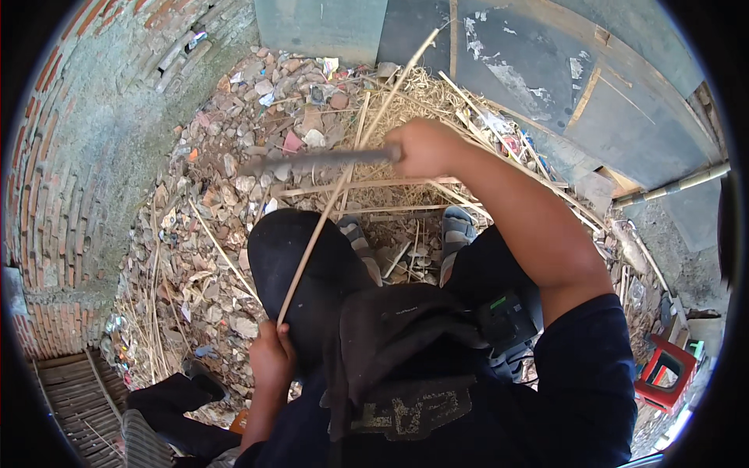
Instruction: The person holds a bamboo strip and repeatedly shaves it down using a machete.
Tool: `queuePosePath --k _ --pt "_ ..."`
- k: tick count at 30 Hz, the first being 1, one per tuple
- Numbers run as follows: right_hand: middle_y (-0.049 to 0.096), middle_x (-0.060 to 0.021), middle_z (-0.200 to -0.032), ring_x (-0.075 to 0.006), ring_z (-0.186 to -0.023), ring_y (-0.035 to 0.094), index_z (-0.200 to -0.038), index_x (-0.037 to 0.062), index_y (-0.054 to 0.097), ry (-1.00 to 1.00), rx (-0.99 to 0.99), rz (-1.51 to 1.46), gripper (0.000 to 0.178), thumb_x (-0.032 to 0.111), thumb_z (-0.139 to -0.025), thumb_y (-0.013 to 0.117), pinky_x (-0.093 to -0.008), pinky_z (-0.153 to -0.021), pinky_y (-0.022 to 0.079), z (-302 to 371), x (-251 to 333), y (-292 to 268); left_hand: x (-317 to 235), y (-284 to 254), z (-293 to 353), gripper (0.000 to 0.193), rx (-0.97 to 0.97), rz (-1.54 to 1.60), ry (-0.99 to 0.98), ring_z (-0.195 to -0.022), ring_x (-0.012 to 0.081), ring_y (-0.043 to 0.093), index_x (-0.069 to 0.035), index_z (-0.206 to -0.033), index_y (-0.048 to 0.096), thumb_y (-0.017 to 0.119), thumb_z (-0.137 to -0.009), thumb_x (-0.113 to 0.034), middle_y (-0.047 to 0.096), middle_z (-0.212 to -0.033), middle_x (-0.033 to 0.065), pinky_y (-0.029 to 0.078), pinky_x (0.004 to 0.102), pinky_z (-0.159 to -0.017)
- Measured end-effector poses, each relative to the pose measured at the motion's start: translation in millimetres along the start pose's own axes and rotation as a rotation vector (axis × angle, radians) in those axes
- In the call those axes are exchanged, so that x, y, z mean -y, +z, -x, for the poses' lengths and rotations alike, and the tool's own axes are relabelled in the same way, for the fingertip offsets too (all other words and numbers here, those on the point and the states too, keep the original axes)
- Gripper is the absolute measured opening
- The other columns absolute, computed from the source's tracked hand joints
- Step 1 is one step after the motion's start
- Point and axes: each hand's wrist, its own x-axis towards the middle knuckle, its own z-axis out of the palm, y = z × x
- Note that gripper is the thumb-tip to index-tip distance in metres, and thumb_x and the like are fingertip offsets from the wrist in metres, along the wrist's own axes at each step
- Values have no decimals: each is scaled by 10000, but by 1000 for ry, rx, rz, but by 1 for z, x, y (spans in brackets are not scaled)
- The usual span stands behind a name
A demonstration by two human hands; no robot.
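Observation:
My left hand [271,352] is closed around the near end of a long, pale bamboo strip [314,242]. The strip slants up across my dark-trousered knee and over the rubble to the far side. In my right hand [427,148] is the handle of a machete [320,160], its dark blade smeared by motion and pointing left. The blade crosses over the strip in the picture; whether the two touch I cannot tell. Beyond my right hand lies a heap of thin shavings [417,97].
Broken brick and litter [203,234] cover the ground, with more bamboo strips [382,185] near my sandalled feet [457,226]. A brick wall [55,195] rises left, dark panels [523,62] behind. Another person's leg [175,409] is at lower left; a red stool [667,374] stands right.

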Motion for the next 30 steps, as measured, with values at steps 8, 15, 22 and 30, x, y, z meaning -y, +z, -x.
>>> queuePosePath --k 8,15,22,30 --pt "692 -127 -832 -311 -816 680 -906 105 697 -31 -93 -49 187 209 -758 652 -450 -738 536 7 7 3 4 -2 -4 200 18 3 76 -639 496 599 -23 -943 530 517 -1006 -212 601 -672 265 437 567 -551" --pt "683 -132 -815 -295 -808 677 -928 107 692 99 -103 -51 176 195 -787 632 -449 -736 534 0 -32 -4 -5 -4 -10 202 14 46 73 -629 497 593 -24 -938 525 501 -1011 -211 600 -669 261 426 567 -546" --pt "685 -111 -796 -301 -782 679 -900 121 688 -42 -112 30 155 180 -759 662 -443 -733 541 12 9 -4 5 2 0 200 -26 4 77 -635 499 596 -23 -950 534 513 -1005 -215 606 -675 258 437 561 -548" --pt "686 -133 -824 -291 -779 684 -949 88 698 242 -226 -83 185 187 -806 635 -442 -763 546 -3 -75 -16 3 4 -9 188 -69 -7 102 -627 480 608 -28 -928 534 549 -985 -206 611 -688 256 448 557 -541"
